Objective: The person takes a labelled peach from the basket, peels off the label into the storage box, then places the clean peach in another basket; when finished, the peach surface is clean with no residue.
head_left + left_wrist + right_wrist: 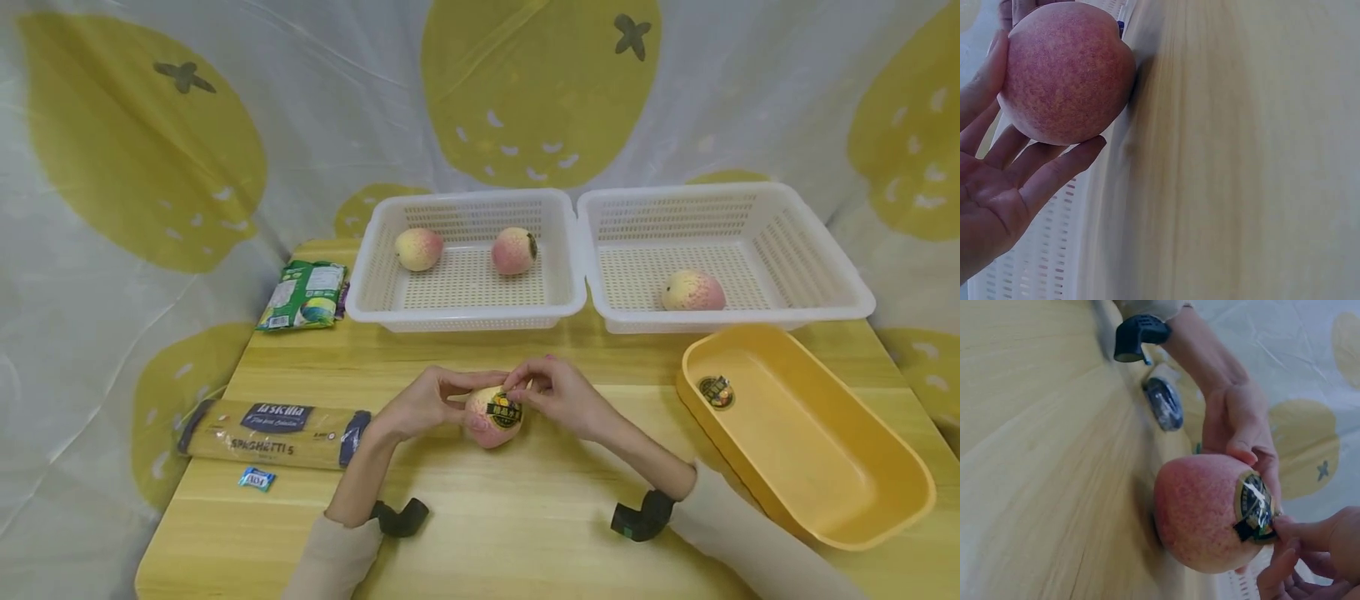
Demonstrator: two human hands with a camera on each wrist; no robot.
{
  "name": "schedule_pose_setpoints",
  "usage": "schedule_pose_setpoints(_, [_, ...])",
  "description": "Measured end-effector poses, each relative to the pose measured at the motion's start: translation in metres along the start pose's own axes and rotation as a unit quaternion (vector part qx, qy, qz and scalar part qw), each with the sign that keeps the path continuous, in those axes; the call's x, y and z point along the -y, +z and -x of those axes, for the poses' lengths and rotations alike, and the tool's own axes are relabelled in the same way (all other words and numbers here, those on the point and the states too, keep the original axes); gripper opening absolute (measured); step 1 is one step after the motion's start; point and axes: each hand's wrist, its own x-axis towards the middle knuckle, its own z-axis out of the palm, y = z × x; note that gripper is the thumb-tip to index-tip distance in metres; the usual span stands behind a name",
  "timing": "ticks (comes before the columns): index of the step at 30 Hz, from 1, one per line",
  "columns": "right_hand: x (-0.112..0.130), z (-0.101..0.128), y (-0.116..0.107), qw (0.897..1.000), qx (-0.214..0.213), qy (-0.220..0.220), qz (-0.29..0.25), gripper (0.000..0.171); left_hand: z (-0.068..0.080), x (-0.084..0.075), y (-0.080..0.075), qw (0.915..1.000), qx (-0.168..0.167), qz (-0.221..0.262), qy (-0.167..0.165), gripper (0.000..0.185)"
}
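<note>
Fingertips (1285, 528) of my right hand (558, 396) pinch the sticker (503, 410); my left hand (420, 404) cups the peach (491, 417) mid-table, nearer its front edge. Risk: a hasty pull may tear the sticker.

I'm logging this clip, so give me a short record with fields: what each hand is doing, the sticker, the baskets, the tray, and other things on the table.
left hand: holds the peach on the wooden table
right hand: pinches the sticker's edge
sticker: on the peach, one edge lifted
left white basket: two peaches
right white basket: one peach
yellow tray: one sticker inside
other items: spaghetti pack, green packet, small blue wrapper
</note>
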Motion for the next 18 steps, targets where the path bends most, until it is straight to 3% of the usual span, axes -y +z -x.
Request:
schedule_pose_setpoints(6, [0.0029, 0.0083, 0.005, 0.995, -0.048, -0.071, 0.056, 0.009, -0.0002, 0.0005, -0.002, 0.9999, -0.008, -0.006, 0.005, 0.06])
schedule_pose_setpoints(14, [-0.0033, 0.0046, -0.0016, 0.996, -0.032, -0.076, 0.04, 0.009, -0.0009, 0.0024, -0.0043, 0.9998, -0.004, -0.016, 0.01, 0.058])
schedule_pose_setpoints(18, [-0.0032, 0.003, -0.001, 0.993, -0.039, -0.097, 0.059, 0.009, -0.0018, 0.0022, -0.0056, 0.9997, -0.005, -0.02, 0.008, 0.057])
